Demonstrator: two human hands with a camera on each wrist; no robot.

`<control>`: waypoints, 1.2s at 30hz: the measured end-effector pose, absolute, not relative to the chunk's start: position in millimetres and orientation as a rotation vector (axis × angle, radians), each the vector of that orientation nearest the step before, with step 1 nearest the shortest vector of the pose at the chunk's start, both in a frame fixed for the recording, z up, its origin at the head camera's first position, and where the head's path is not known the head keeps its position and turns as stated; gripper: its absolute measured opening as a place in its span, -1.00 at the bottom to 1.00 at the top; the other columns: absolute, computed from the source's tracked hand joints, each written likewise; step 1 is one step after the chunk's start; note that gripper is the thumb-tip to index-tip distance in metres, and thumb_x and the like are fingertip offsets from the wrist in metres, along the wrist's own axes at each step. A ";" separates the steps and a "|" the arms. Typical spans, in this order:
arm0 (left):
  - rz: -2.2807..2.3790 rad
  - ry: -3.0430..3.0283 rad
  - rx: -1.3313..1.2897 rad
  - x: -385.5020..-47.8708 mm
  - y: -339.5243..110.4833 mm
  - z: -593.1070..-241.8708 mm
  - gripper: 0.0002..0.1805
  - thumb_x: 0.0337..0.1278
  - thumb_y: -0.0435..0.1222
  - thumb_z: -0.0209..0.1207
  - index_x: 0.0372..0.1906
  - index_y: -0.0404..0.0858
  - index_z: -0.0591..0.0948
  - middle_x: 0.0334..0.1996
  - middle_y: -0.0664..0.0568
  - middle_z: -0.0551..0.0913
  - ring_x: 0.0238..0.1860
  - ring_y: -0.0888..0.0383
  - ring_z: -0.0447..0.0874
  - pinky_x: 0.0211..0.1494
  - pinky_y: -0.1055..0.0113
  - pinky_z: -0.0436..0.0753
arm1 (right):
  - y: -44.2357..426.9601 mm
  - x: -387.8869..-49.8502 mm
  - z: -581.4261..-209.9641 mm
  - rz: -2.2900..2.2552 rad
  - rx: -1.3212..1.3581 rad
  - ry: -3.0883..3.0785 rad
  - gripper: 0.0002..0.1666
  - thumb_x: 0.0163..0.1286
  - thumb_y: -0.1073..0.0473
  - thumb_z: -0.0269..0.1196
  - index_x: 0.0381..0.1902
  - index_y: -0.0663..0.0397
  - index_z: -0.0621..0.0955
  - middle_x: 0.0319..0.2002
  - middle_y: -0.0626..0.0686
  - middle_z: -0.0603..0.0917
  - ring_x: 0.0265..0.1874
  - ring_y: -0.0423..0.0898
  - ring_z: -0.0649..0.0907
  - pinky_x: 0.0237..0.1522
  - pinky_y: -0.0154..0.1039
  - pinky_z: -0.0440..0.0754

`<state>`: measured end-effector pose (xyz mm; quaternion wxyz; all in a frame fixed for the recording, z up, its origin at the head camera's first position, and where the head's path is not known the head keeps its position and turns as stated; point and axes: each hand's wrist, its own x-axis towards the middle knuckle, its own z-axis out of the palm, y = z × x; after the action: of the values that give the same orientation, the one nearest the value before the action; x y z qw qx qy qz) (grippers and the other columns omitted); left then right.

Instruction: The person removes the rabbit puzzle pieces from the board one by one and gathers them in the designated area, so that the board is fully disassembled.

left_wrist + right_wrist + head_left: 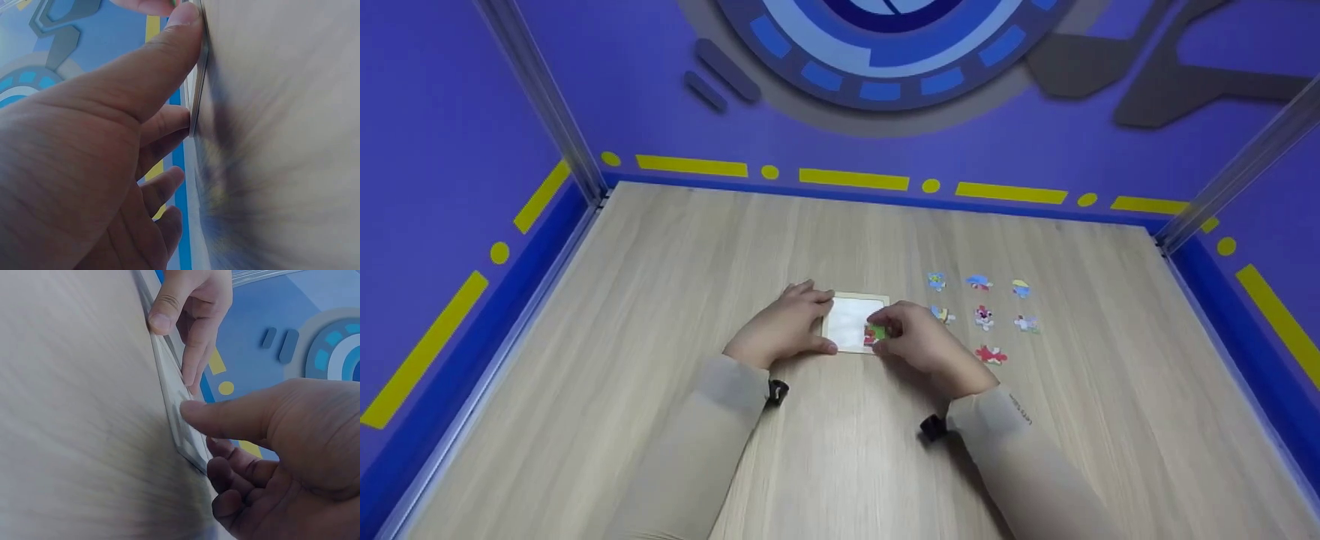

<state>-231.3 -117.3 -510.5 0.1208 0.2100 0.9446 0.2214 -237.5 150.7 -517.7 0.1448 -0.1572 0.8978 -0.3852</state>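
A small square puzzle tray [849, 319] with a pale rim and white base lies flat on the table. At its left side my left hand [787, 322] holds it, the thumb at the near corner and the forefinger at the far corner. My right hand [922, 341] pinches a green and red puzzle piece [872, 334] over the tray's near right corner; its fingers hide part of the piece. Seen edge-on in the left wrist view, the tray [198, 84] meets the thumb. In the right wrist view the right thumb [197, 413] is over the tray.
Right of the tray, several loose puzzle pieces lie in rows, among them a red one [991, 355] nearest me and a blue and yellow one [1021, 288] farther back. Purple walls [840, 150] border the wooden table [660, 247] behind and at both sides.
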 end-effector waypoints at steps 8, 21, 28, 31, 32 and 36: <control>0.660 2.752 0.610 -231.3 -117.8 -511.4 -0.03 0.33 0.05 0.57 0.69 -0.27 0.48 0.78 -0.03 0.38 0.89 -0.23 0.02 0.95 -0.14 0.10 | 155.9 -229.6 -505.4 -1.229 -0.521 2.551 -0.52 0.49 0.33 0.50 0.34 0.14 0.77 0.10 0.11 0.78 -0.01 0.00 0.64 -0.06 -0.24 0.63; 0.682 2.745 0.599 -232.1 -119.0 -512.4 0.00 0.32 0.04 0.58 0.69 -0.31 0.46 0.80 -0.02 0.35 0.90 -0.22 -0.02 0.96 -0.13 0.05 | 211.1 -222.6 -485.0 -1.167 -0.614 2.629 -0.52 0.47 0.24 0.56 0.32 0.04 0.78 0.13 0.01 0.81 0.07 0.03 0.64 0.07 -0.16 0.60; 0.712 2.738 0.575 -229.6 -120.8 -516.6 -0.01 0.30 0.03 0.60 0.69 -0.28 0.47 0.79 -0.01 0.36 0.91 -0.19 -0.02 0.96 -0.12 0.08 | 255.7 -217.8 -490.3 -1.140 -0.575 2.683 -0.52 0.49 0.23 0.55 0.33 0.03 0.77 0.10 0.04 0.79 0.06 -0.01 0.63 0.05 -0.26 0.59; 0.710 2.731 0.574 -230.6 -119.8 -516.7 0.00 0.31 0.03 0.60 0.70 -0.27 0.46 0.80 0.00 0.34 0.91 -0.18 -0.03 0.95 -0.11 0.09 | 276.1 -216.9 -491.1 -1.138 -0.542 2.691 -0.51 0.51 0.23 0.53 0.35 0.08 0.76 0.11 0.05 0.78 0.05 -0.01 0.62 -0.01 -0.32 0.60; 0.714 2.730 0.572 -231.0 -119.5 -516.4 0.00 0.31 0.03 0.59 0.70 -0.27 0.46 0.80 0.00 0.34 0.91 -0.18 -0.03 0.95 -0.11 0.09 | 284.3 -216.6 -491.2 -1.133 -0.525 2.702 -0.50 0.50 0.24 0.54 0.36 0.08 0.76 0.11 0.05 0.78 0.05 -0.01 0.62 -0.01 -0.34 0.60; 0.719 2.729 0.577 -232.5 -117.5 -514.3 -0.01 0.32 0.02 0.59 0.70 -0.28 0.46 0.80 -0.01 0.35 0.91 -0.20 -0.03 0.95 -0.13 0.09 | 319.6 -213.3 -490.5 -1.052 -0.459 2.758 -0.49 0.51 0.21 0.53 0.38 0.04 0.75 0.10 0.05 0.78 0.09 0.00 0.62 0.01 -0.35 0.61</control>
<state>-232.5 -117.5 -514.3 0.1302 0.1986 0.9393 0.2476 -213.3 319.6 -490.5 0.0769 -0.1533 0.9205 -0.3512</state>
